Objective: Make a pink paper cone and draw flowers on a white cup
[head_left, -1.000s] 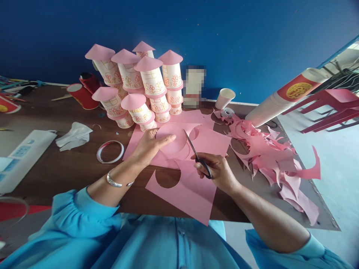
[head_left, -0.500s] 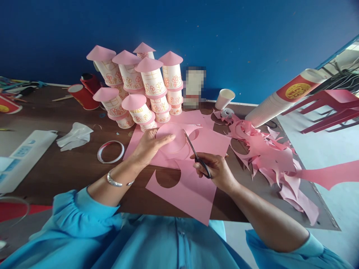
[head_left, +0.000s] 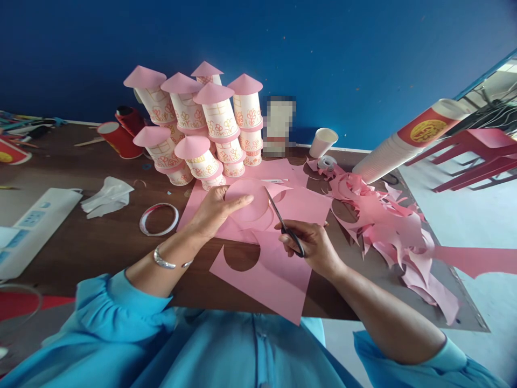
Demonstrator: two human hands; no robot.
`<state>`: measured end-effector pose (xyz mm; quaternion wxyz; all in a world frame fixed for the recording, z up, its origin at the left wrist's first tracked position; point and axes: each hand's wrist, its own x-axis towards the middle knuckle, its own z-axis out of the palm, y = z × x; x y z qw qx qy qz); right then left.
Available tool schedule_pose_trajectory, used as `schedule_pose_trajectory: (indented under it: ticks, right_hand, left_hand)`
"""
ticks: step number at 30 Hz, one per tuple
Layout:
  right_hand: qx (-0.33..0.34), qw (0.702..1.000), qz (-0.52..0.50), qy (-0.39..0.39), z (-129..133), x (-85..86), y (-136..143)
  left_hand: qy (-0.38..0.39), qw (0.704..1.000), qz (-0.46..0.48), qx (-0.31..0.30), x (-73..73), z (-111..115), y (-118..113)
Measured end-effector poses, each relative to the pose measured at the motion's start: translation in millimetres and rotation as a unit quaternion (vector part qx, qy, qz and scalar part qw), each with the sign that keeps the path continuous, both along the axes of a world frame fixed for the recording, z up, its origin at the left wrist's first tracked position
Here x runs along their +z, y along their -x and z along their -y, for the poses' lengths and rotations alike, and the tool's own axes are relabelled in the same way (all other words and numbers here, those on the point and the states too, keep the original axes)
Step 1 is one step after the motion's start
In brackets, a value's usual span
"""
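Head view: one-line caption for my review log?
Left hand holds a pink paper circle while the right hand cuts it with scissors.

The person wears a bright blue shirt [head_left: 242,350] with gathered cuffs and a silver bracelet [head_left: 163,261].

The paper circle [head_left: 248,200] sits at frame centre on sheets of paper [head_left: 278,275] spread over the surface [head_left: 100,242], with the left hand [head_left: 214,211] on its left and the scissors [head_left: 283,222] in the right hand [head_left: 313,247] on its right. Behind stands a cluster of cups [head_left: 202,129]. Scraps [head_left: 388,226] lie right; a tape ring [head_left: 159,219] lies left.
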<state>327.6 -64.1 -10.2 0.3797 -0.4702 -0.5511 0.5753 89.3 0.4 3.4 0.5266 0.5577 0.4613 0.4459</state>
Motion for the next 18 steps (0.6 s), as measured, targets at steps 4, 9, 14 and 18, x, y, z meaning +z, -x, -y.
schedule_pose_trajectory:
  ticks: [4, 9, 14, 18]
  right_hand:
    - [-0.002, 1.000, 0.007, -0.001, 0.1, 0.6, -0.5]
    - [0.006, 1.000, 0.006, 0.008, -1.8, -0.4, -0.7]
    - [0.010, 1.000, -0.013, 0.016, -3.1, -1.5, -0.4]
    - [0.011, 1.000, -0.004, 0.006, -1.9, -1.7, -1.2]
  left_hand:
    - [0.021, 0.999, 0.029, 0.000, -0.9, 0.8, -1.7]
    - [0.015, 1.000, 0.026, 0.000, -2.5, -0.1, 0.3]
    - [-0.019, 1.000, -0.004, -0.005, -3.0, -2.5, 1.7]
    - [-0.017, 1.000, -0.002, -0.006, -3.0, -3.9, 1.4]
